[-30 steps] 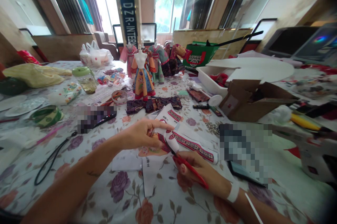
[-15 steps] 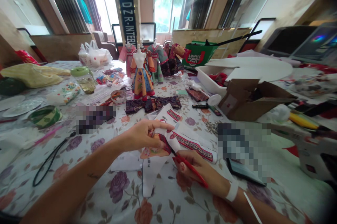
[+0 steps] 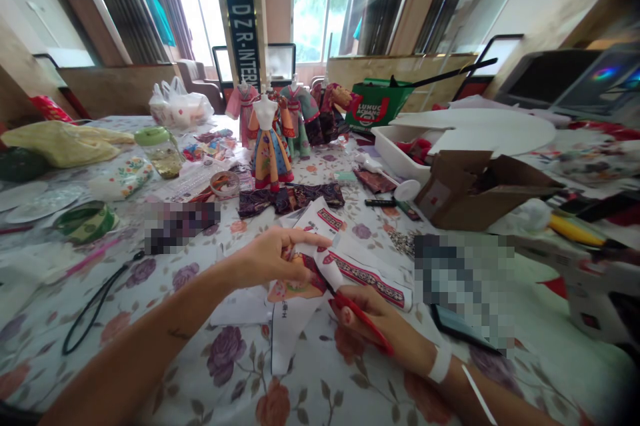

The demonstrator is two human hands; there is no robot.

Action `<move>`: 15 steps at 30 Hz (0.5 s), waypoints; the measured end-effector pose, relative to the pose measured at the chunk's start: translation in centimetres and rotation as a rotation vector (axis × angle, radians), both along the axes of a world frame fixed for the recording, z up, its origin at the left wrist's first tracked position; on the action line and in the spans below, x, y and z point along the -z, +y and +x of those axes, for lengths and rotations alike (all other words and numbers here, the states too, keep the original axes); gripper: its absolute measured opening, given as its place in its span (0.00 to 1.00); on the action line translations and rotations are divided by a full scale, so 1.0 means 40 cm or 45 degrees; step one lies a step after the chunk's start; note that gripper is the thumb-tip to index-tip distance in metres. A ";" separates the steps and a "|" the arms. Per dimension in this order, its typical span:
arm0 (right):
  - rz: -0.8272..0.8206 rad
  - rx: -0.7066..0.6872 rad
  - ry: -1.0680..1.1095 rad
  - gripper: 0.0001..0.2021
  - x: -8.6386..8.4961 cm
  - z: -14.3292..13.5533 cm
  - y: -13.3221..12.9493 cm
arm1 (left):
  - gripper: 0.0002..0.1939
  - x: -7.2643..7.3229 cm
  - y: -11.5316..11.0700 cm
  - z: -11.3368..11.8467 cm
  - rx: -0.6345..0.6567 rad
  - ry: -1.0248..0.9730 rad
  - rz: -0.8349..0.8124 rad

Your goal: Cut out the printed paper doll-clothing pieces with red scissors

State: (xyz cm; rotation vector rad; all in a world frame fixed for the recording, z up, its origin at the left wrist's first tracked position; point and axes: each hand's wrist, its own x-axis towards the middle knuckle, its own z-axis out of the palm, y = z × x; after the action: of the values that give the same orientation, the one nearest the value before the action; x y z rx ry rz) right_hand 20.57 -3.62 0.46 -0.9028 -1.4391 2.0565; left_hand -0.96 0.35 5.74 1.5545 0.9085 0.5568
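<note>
My left hand (image 3: 275,254) pinches a printed fabric piece (image 3: 300,279) with an orange and red pattern and white margins. My right hand (image 3: 367,309) is wrapped round red-handled scissors (image 3: 367,326). Their dark blades meet the fabric's right edge, close to my left fingertips; how far they are apart is hard to see. A white strip curls up beside the blades. Just right of the scissors, a white piece with a red and black patterned band (image 3: 373,279) lies on the flowered tablecloth (image 3: 220,399).
Small dressed mannequins (image 3: 267,139) stand beyond my hands, behind folded dark fabric (image 3: 290,198). At right are a cardboard box (image 3: 463,196), a phone (image 3: 467,329) and a sewing machine (image 3: 595,299). On the left lie a green tape roll (image 3: 86,221) and a lidded jar (image 3: 163,154).
The red scissor handles have shifted slightly left in my right hand. The fabric has tilted a little, while my left hand stays nearly still.
</note>
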 end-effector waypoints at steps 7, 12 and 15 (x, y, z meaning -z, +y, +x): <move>0.004 0.022 -0.022 0.27 -0.002 -0.002 -0.004 | 0.30 0.000 0.002 -0.001 0.010 0.003 0.028; 0.006 0.029 -0.042 0.26 -0.001 -0.002 -0.001 | 0.30 -0.005 0.002 -0.001 0.008 -0.008 0.017; 0.027 0.024 -0.089 0.26 -0.005 -0.002 0.001 | 0.30 -0.007 0.001 0.000 0.008 -0.015 -0.005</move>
State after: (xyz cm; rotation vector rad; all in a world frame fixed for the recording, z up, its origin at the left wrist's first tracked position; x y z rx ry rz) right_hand 20.50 -3.60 0.67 -0.9847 -1.4796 2.0105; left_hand -0.97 0.39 6.04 1.5485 0.8949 0.5594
